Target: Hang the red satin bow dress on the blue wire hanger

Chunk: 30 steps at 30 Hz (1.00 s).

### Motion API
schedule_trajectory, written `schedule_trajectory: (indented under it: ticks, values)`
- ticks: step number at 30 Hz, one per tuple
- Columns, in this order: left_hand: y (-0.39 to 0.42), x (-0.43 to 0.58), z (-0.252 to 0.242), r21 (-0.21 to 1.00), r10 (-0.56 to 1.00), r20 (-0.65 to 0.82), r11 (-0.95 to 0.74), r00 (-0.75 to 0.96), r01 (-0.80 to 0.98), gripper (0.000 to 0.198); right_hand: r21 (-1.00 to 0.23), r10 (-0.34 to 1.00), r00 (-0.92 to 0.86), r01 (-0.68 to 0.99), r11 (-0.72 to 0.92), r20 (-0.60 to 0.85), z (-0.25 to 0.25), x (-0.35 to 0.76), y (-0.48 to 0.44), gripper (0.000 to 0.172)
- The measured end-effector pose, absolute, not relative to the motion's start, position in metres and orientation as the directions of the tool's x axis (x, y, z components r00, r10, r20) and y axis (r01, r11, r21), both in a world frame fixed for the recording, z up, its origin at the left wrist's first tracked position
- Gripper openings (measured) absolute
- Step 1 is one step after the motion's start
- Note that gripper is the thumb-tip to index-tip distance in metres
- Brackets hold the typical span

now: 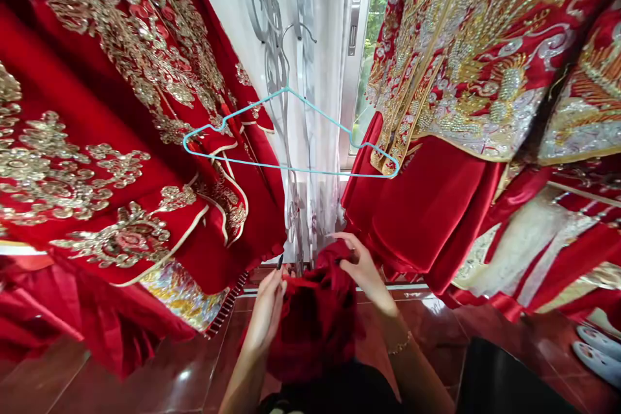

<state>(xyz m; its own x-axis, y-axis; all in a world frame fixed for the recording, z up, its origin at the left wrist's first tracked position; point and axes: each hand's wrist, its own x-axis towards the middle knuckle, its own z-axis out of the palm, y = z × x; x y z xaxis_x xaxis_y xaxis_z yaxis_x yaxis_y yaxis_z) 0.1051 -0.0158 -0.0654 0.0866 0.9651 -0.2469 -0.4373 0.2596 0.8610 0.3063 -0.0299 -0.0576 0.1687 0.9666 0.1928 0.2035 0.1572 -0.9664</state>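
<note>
Both my hands grip a bunched dark red cloth (pixel 317 317) held low in front of me. My left hand (pixel 268 307) pinches its left upper edge, fingers closed. My right hand (pixel 361 268) clutches the top right of the cloth, fingers curled over it; a thin bracelet sits on that wrist. Above the cloth an empty light blue wire hanger (pixel 291 136) hangs from a silver window grille (pixel 276 65).
A red gown with gold embroidery (pixel 107 142) hangs at the left, another red and gold embroidered garment (pixel 460 77) at the right. White sheer curtain (pixel 320 110) and window behind. Glossy dark red floor (pixel 184 375) below; pale slippers (pixel 599 349) at lower right.
</note>
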Motion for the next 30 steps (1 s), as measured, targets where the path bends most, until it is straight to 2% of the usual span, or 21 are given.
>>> schedule_trajectory:
  ticks: [2, 4, 6, 8, 10, 12, 16, 21, 25, 30]
  values:
    - [-0.019, 0.101, -0.061, 0.868, 0.968, -0.243, 0.249, 0.071, -0.430, 0.039, -0.938, 0.948, 0.259, 0.336, 0.089, 0.183, -0.067, 0.319, -0.031, 0.055]
    - [-0.024, 0.103, -0.058, 0.897, 0.974, -0.183, 0.221, 0.132, -0.382, 0.038, -0.905, 0.922, 0.333, 0.423, 0.044, 0.200, -0.070, 0.324, -0.034, 0.050]
    - [-0.028, 0.110, -0.056, 0.931, 0.978, -0.115, 0.168, 0.176, -0.323, 0.039, -0.865, 0.914, 0.312, 0.496, 0.076, 0.259, -0.066, 0.321, -0.038, 0.040]
    - [-0.031, 0.116, -0.055, 0.954, 0.983, -0.095, 0.135, 0.160, -0.266, 0.042, -0.833, 0.946, 0.118, 0.515, 0.203, 0.303, -0.058, 0.311, -0.042, 0.033]
    - [-0.032, 0.120, -0.053, 0.975, 0.988, -0.083, 0.107, 0.127, -0.197, 0.046, -0.839, 0.943, -0.125, 0.430, 0.333, 0.310, -0.051, 0.300, -0.046, 0.030]
    - [-0.032, 0.120, -0.051, 0.992, 0.988, -0.043, 0.060, 0.149, -0.111, 0.046, -0.852, 0.920, -0.214, 0.352, 0.387, 0.329, -0.049, 0.290, -0.047, 0.029]
    - [-0.034, 0.116, -0.048, 0.999, 0.980, 0.030, -0.033, 0.197, 0.013, 0.046, -0.832, 0.890, -0.165, 0.317, 0.456, 0.425, -0.057, 0.281, -0.045, 0.026]
    - [-0.036, 0.114, -0.050, 0.995, 0.980, 0.034, -0.051, 0.194, 0.084, 0.052, -0.782, 0.837, -0.024, 0.341, 0.522, 0.547, -0.073, 0.273, -0.046, 0.023]
    - [-0.034, 0.113, -0.052, 0.996, 0.983, 0.009, -0.025, 0.186, 0.086, 0.059, -0.785, 0.850, -0.045, 0.359, 0.505, 0.526, -0.085, 0.269, -0.047, 0.034]
    - [-0.034, 0.112, -0.057, 0.994, 0.977, -0.023, 0.000, 0.214, 0.106, 0.066, -0.736, 0.812, 0.053, 0.461, 0.496, 0.581, -0.101, 0.266, -0.044, 0.045]
